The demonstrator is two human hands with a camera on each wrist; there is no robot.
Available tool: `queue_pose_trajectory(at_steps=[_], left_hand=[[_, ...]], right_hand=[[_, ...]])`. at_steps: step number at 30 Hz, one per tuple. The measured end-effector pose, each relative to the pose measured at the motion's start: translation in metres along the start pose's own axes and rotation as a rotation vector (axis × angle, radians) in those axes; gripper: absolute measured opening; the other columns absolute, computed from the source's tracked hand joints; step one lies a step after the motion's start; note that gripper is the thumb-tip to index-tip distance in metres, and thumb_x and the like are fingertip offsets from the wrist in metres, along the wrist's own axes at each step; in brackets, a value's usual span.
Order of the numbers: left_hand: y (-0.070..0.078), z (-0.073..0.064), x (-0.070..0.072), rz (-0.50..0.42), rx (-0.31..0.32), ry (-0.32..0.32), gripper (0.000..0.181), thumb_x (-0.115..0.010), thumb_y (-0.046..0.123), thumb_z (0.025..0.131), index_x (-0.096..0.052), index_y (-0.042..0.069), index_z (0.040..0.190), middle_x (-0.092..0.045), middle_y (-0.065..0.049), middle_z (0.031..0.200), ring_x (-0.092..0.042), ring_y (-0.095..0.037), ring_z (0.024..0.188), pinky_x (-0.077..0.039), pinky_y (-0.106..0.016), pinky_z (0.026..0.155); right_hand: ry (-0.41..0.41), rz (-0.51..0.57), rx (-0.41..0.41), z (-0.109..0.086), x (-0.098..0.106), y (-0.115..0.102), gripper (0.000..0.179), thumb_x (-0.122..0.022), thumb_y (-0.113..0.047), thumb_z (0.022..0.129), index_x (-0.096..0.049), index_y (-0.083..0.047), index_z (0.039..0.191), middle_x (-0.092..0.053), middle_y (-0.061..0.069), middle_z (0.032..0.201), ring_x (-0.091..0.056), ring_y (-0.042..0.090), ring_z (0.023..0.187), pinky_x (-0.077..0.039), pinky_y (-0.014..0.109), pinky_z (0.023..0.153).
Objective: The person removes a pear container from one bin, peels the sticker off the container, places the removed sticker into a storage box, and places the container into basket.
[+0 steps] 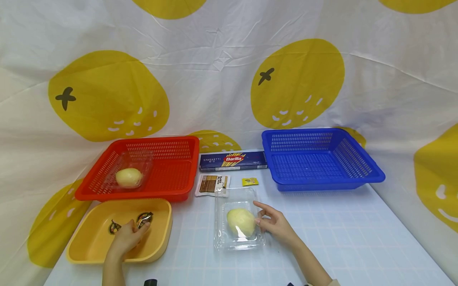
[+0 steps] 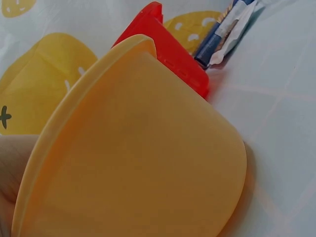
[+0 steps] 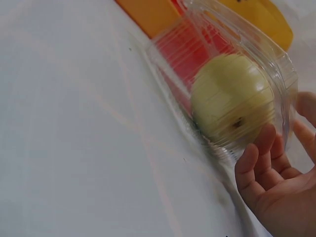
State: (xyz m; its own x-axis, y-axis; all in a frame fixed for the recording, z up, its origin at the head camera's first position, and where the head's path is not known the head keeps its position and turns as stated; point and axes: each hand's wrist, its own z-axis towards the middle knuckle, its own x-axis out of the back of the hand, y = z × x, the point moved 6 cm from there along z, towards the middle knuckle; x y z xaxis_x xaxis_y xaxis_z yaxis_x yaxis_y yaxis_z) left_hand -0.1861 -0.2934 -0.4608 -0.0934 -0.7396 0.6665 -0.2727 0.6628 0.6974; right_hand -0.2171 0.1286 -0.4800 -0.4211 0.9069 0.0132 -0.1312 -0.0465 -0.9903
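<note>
My left hand (image 1: 127,236) reaches into a yellow basin (image 1: 76,248), thumb and forefinger pinching the edge of a small shiny packet (image 1: 144,217) with a dark round print. A similar dark round print (image 1: 114,227) shows beside that hand. In the left wrist view the basin's wall (image 2: 143,148) hides the fingers. My right hand (image 1: 277,226) touches the right side of a clear plastic clamshell box (image 1: 222,240), fingers loosely bent and apart. Inside it sits a pale yellow-green round fruit or vegetable (image 1: 241,222). The right wrist view shows fingertips (image 3: 247,158) against the clear wall.
Behind the basin a red basket (image 1: 175,174) holds another clear box with a pale round item (image 1: 129,177). A blue basket (image 1: 325,184) stands at back right. Between them lie a spaghetti box (image 1: 211,162), a brown-and-white packet (image 1: 211,185) and a small yellow sachet (image 1: 249,181).
</note>
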Motion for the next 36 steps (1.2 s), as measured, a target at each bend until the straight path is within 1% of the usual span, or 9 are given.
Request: queue_pose_trajectory(at_steps=[4, 7, 13, 15, 18, 21, 27, 32, 36], left_hand=[[0.001, 0.000, 0.001, -0.015, 0.001, 0.006, 0.077, -0.053, 0.029, 0.095, -0.016, -0.027, 0.133, -0.047, -0.004, 0.067, -0.047, -0.012, 0.055, -0.038, -0.022, 0.049], [0.003, 0.001, 0.005, -0.014, -0.036, 0.071, 0.075, -0.054, 0.029, 0.095, -0.018, -0.022, 0.137, -0.057, -0.013, 0.079, -0.055, -0.015, 0.064, -0.044, -0.022, 0.053], [0.017, -0.010, 0.015, -0.092, -0.269, 0.385, 0.046, -0.060, 0.014, 0.091, -0.047, -0.014, 0.126, -0.064, -0.026, 0.096, -0.059, -0.007, 0.075, -0.046, -0.014, 0.060], [0.022, -0.016, 0.015, -0.182, -0.334, 0.483, 0.035, -0.062, 0.006, 0.089, -0.055, -0.011, 0.118, -0.067, -0.014, 0.089, -0.056, 0.002, 0.071, -0.045, -0.010, 0.060], [0.030, -0.021, 0.009, -0.330, -0.378, 0.531, 0.025, -0.061, 0.001, 0.088, -0.059, -0.009, 0.111, -0.066, 0.003, 0.084, -0.056, 0.006, 0.070, -0.046, -0.008, 0.062], [0.045, -0.023, -0.001, -0.455, -0.415, 0.499, 0.021, -0.059, -0.002, 0.090, -0.059, -0.010, 0.109, -0.063, 0.015, 0.084, -0.060, 0.002, 0.073, -0.048, -0.010, 0.065], [0.085, -0.024, -0.029, -0.581, -0.527, 0.340, 0.026, -0.059, -0.007, 0.087, -0.057, -0.014, 0.112, -0.065, -0.005, 0.093, -0.062, -0.002, 0.080, -0.051, -0.014, 0.072], [0.110, -0.021, -0.062, -0.543, -0.529, 0.191, 0.032, -0.066, -0.003, 0.084, -0.058, -0.009, 0.114, -0.063, -0.023, 0.099, -0.063, -0.009, 0.087, -0.051, -0.016, 0.078], [0.120, -0.017, -0.086, -0.506, -0.499, 0.107, 0.036, -0.069, 0.000, 0.081, -0.059, -0.006, 0.115, -0.063, -0.024, 0.103, -0.064, -0.021, 0.091, -0.052, -0.020, 0.078]], right_hand=[[0.007, -0.001, -0.005, 0.000, 0.001, 0.000, 0.059, -0.061, -0.004, 0.089, -0.033, 0.011, 0.139, -0.047, 0.010, 0.093, -0.053, 0.005, 0.062, -0.048, 0.018, 0.058], [0.011, 0.001, -0.007, 0.000, 0.002, 0.000, 0.060, -0.062, -0.004, 0.089, -0.033, 0.012, 0.138, -0.047, 0.010, 0.093, -0.053, 0.005, 0.062, -0.047, 0.018, 0.057], [0.000, 0.008, 0.014, -0.001, 0.003, 0.001, 0.058, -0.061, -0.002, 0.089, -0.032, 0.014, 0.137, -0.048, 0.009, 0.092, -0.054, 0.005, 0.063, -0.048, 0.019, 0.058], [-0.008, 0.013, 0.025, -0.001, 0.002, 0.001, 0.058, -0.060, -0.001, 0.089, -0.031, 0.015, 0.137, -0.048, 0.010, 0.091, -0.053, 0.005, 0.063, -0.048, 0.019, 0.057], [-0.011, 0.014, 0.016, -0.001, 0.001, 0.000, 0.059, -0.061, -0.002, 0.089, -0.032, 0.013, 0.137, -0.047, 0.010, 0.092, -0.053, 0.005, 0.062, -0.048, 0.019, 0.057], [-0.009, 0.013, 0.003, 0.000, 0.000, 0.000, 0.059, -0.062, -0.004, 0.089, -0.032, 0.012, 0.138, -0.047, 0.009, 0.092, -0.053, 0.005, 0.062, -0.047, 0.018, 0.058], [-0.014, 0.011, 0.004, 0.001, 0.000, 0.001, 0.061, -0.062, -0.004, 0.089, -0.031, 0.013, 0.138, -0.047, 0.009, 0.093, -0.053, 0.005, 0.062, -0.048, 0.019, 0.058], [-0.006, 0.008, -0.015, 0.000, 0.000, 0.002, 0.062, -0.063, -0.007, 0.089, -0.032, 0.011, 0.139, -0.048, 0.010, 0.094, -0.053, 0.005, 0.062, -0.048, 0.018, 0.058], [-0.011, 0.005, -0.011, 0.001, 0.000, 0.002, 0.060, -0.062, -0.006, 0.089, -0.032, 0.011, 0.139, -0.048, 0.010, 0.094, -0.053, 0.006, 0.062, -0.048, 0.019, 0.058]])
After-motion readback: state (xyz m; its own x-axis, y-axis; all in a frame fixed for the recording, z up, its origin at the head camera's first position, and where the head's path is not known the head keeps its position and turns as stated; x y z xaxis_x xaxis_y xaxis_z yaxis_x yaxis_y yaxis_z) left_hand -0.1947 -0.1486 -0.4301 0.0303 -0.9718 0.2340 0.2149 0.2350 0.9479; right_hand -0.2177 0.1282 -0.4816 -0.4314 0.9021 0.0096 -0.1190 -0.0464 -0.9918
